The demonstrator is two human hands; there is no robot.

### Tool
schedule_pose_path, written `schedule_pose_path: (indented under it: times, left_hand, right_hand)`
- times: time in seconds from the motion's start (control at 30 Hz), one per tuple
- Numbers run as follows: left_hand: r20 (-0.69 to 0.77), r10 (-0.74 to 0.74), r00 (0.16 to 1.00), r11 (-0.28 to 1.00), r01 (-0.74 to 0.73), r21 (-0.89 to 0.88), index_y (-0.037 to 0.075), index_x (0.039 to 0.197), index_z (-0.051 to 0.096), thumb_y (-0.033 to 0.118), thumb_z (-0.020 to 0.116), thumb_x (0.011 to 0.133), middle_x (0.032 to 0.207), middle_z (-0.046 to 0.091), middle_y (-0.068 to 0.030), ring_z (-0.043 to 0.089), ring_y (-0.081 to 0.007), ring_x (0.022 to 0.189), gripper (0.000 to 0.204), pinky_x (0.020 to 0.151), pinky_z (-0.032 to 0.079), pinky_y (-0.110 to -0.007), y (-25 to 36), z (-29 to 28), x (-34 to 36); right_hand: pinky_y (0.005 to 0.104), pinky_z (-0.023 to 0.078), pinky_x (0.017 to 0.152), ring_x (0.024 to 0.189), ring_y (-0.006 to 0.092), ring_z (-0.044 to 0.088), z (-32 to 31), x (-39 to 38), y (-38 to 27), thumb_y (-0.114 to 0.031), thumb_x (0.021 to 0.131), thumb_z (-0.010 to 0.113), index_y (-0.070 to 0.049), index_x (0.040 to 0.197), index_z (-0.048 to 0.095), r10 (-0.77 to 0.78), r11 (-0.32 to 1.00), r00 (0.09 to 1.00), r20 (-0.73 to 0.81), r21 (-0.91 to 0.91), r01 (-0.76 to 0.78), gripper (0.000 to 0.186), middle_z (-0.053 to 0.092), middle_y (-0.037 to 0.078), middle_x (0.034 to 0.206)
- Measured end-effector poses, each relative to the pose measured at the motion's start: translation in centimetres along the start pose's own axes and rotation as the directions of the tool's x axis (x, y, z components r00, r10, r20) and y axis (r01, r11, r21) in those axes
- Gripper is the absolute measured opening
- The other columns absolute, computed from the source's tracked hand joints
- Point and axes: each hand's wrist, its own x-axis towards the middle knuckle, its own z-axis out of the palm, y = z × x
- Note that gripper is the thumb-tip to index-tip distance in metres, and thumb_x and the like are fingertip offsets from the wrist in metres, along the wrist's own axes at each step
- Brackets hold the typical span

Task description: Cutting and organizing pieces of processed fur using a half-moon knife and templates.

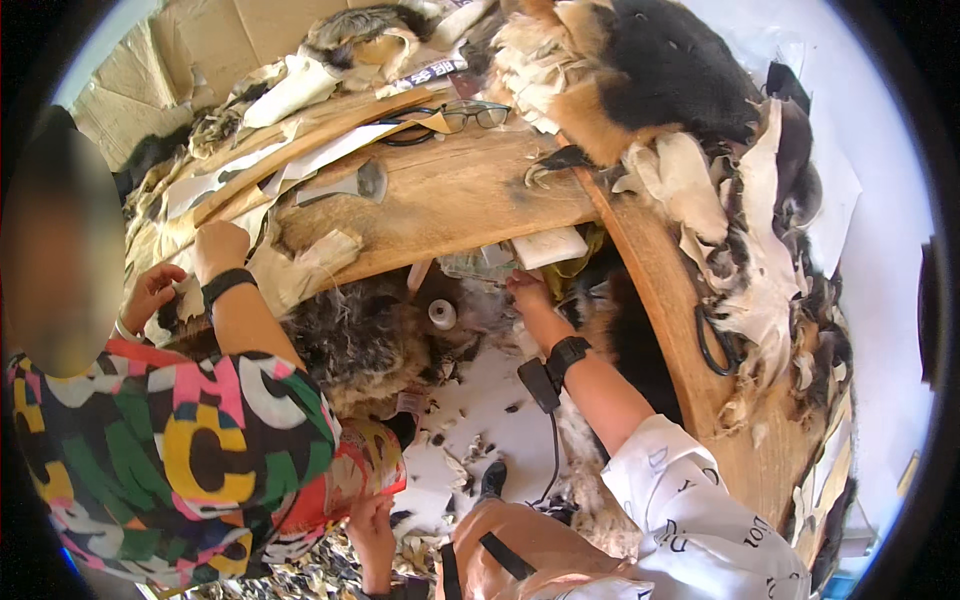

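The fingers of the left hand point(372, 535) are pointing up beside the co-worker's red patterned apron point(345, 478); whether they are touching it, or holding anything, I cannot tell. Close by, the wearer's peach-coloured trousers point(525, 545) are filling the lower middle, and a dark shoe point(492, 480) is standing on the white floor point(480, 400) among dark and pale scraps.

Farther out, the right forearm is stretching up to the edge of the wooden worktop point(430, 215), a black band point(569, 355) circling its wrist and a small black device point(540, 386) with a cable hanging beside it. The fingers of the right hand point(530, 290) are bending inward at that edge; whether they are gripping something is too small to tell. The clear plastic packet point(472, 268) is lying just left of the fingertips, and the white block point(550, 247) is lying just beyond them. A yellow bag point(592, 250) is showing to the right of the block.

Left of that hand, a white spool point(441, 314) is sitting near a grey-brown fur point(355, 340). Black-handled scissors point(713, 343) are resting well to the right. On the far side, a metal blade point(372, 182), a pair of glasses point(478, 117) and a black-and-tan pelt point(665, 75) are lying on the wood.
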Motion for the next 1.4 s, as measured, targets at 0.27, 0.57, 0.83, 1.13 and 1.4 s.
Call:
schedule_pose_path:
  times: [0.27,0.57,0.83,1.13,1.4]
  left_hand:
    - [0.154,-0.068,0.986,0.996,0.075,-0.041,-0.002,0.082,0.063,0.003,0.058,0.079,0.075,0.064,-0.0121,0.06,-0.0204,0.07,0.008,0.067,0.046,-0.03,0.1,0.6,0.9]
    - [0.283,0.094,0.955,0.984,-0.046,-0.172,0.002,0.081,0.063,0.004,0.058,0.079,0.079,0.062,-0.0104,0.057,-0.0254,0.077,0.006,0.07,0.044,-0.031,5.4,3.7,6.6]
    - [0.265,0.766,0.586,0.63,-0.602,-0.49,0.002,0.087,0.056,0.013,0.049,0.09,0.085,0.059,-0.0076,0.054,-0.0204,0.08,0.013,0.074,0.043,-0.029,19.8,11.9,9.2]
    - [0.299,0.68,0.669,0.705,-0.487,-0.515,0.002,0.091,0.055,0.023,0.047,0.093,0.072,0.049,-0.0051,0.045,-0.0135,0.06,0.023,0.057,0.039,-0.027,23.2,13.2,5.2]
    - [0.335,0.827,0.452,0.554,-0.757,-0.347,0.0,0.09,0.051,0.016,0.042,0.094,0.071,0.044,-0.0055,0.04,-0.0139,0.058,0.02,0.053,0.035,-0.028,26.9,14.3,0.2]
  right_hand:
    - [0.0442,0.043,0.083,0.107,0.027,0.052,3.2,4.1,0.6,-0.029,0.088,0.058,-0.01,0.125,0.049,0.032,0.997,0.99,-0.135,0.075,-0.022,0.043,0.05,0.011,0.126]
    - [0.0279,0.046,0.064,0.072,0.0123,0.058,-0.4,-10.6,4.8,-0.01,0.082,0.057,-0.004,0.089,0.062,-0.369,0.84,0.859,0.356,-0.269,0.472,0.011,0.061,0.004,0.077]
    - [0.0279,0.047,0.068,0.074,0.0203,0.061,-16.9,-30.3,-2.9,-0.006,0.08,0.057,-0.007,0.086,0.064,-0.548,0.601,0.551,0.629,-0.161,0.783,0.009,0.063,0.008,0.078]
    - [0.0206,0.035,0.056,0.063,0.0066,0.045,-38.0,-54.6,12.5,-0.014,0.086,0.058,-0.003,0.082,0.059,-0.462,0.763,0.654,-0.599,0.106,0.637,0.012,0.053,0.0,0.072]
    - [0.0182,0.033,0.053,0.06,0.0025,0.042,-39.6,-81.2,33.9,-0.013,0.084,0.057,-0.009,0.086,0.061,0.113,0.93,-0.017,-0.993,0.1,0.353,0.006,0.049,-0.007,0.068]
